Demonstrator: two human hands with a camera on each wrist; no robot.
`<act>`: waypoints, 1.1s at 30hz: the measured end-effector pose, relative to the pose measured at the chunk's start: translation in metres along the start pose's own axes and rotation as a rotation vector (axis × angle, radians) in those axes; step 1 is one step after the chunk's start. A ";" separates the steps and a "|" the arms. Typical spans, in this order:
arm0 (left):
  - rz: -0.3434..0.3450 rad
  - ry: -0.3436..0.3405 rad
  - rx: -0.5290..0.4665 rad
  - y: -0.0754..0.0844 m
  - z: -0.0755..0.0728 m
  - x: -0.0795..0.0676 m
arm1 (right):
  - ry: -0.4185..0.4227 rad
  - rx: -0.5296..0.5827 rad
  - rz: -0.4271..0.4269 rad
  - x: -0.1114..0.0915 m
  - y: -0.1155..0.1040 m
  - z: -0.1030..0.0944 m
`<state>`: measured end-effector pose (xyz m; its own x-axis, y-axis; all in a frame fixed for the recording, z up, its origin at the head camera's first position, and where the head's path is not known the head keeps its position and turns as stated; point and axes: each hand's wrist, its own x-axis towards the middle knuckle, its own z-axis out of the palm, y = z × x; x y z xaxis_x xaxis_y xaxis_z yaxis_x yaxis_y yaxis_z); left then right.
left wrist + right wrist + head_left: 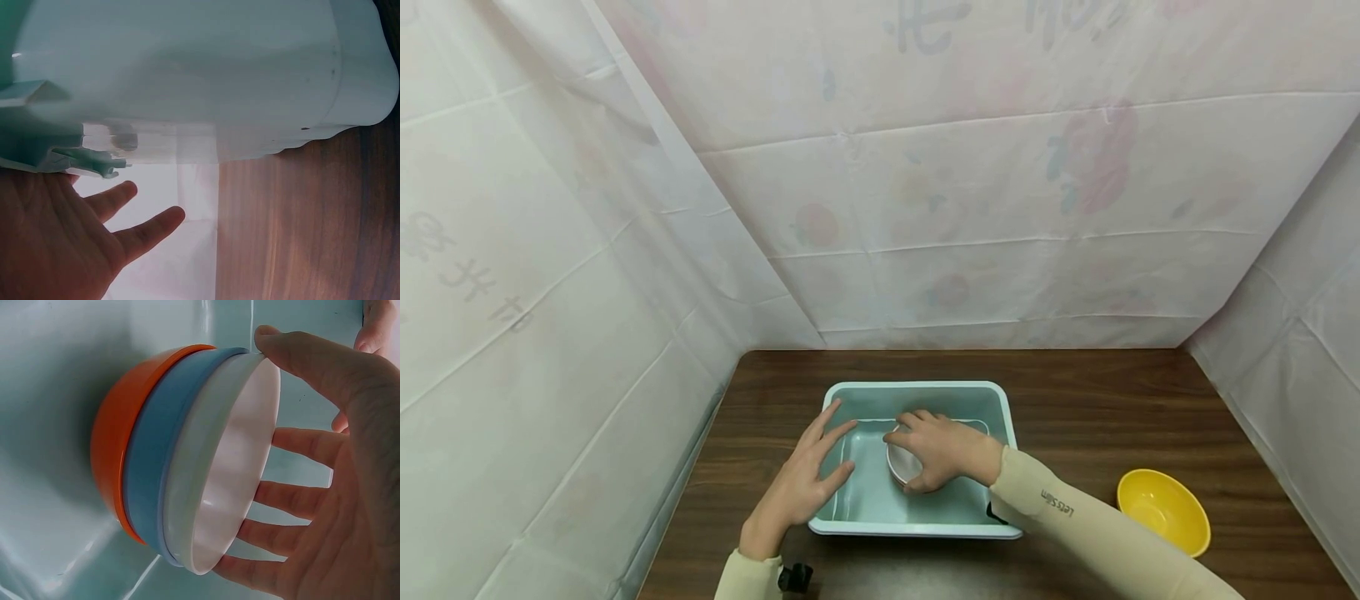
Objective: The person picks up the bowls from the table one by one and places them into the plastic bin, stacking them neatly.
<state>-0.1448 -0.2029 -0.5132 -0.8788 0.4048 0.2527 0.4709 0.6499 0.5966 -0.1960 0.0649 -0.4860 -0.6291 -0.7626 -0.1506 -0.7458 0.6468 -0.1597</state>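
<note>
A stack of three nested bowls sits in a pale blue-green plastic tub. In the right wrist view the orange bowl is lowest, the blue bowl sits inside it, and the white bowl is on top. My right hand reaches over the stack and holds the white bowl across its rim, thumb on one side and fingers spread along the other. My left hand, its fingers spread and holding nothing, is at the tub's left rim; whether it touches the rim is unclear.
A yellow bowl stands on the dark wooden table right of the tub, close by my right forearm. Whitish printed sheets hang along the back and both sides of the table.
</note>
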 end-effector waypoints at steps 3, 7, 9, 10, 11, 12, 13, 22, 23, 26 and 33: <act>-0.001 0.000 0.001 0.001 0.000 0.000 | -0.007 -0.003 0.004 0.000 0.000 0.000; 0.000 0.000 0.001 0.001 -0.001 0.000 | -0.010 -0.020 0.003 0.001 0.000 0.000; -0.002 0.000 0.001 0.002 -0.001 0.000 | -0.008 -0.029 0.000 0.001 0.000 -0.001; -0.004 -0.002 -0.003 0.002 -0.001 0.001 | -0.007 -0.031 -0.001 0.000 0.000 -0.001; -0.006 -0.003 -0.004 0.002 -0.001 0.001 | -0.004 -0.032 -0.001 0.000 0.000 -0.002; -0.008 -0.004 -0.006 0.002 -0.001 0.001 | -0.003 -0.036 -0.002 0.000 0.000 -0.002; -0.010 -0.004 -0.008 0.002 -0.001 0.001 | -0.002 -0.037 -0.003 0.000 -0.001 -0.002; -0.008 -0.002 -0.014 0.001 0.000 0.000 | 0.001 -0.031 -0.013 0.000 0.001 0.000; -0.008 -0.001 -0.013 0.001 0.000 0.000 | -0.001 -0.028 -0.013 0.000 0.001 0.000; -0.006 0.001 -0.011 0.001 0.000 0.000 | -0.003 -0.021 -0.011 0.000 0.001 0.000; -0.001 0.004 -0.005 -0.001 0.000 0.001 | -0.009 -0.031 0.005 -0.001 0.000 -0.001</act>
<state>-0.1459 -0.2031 -0.5140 -0.8797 0.4016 0.2546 0.4694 0.6472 0.6007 -0.1957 0.0653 -0.4849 -0.6310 -0.7592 -0.1597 -0.7491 0.6498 -0.1289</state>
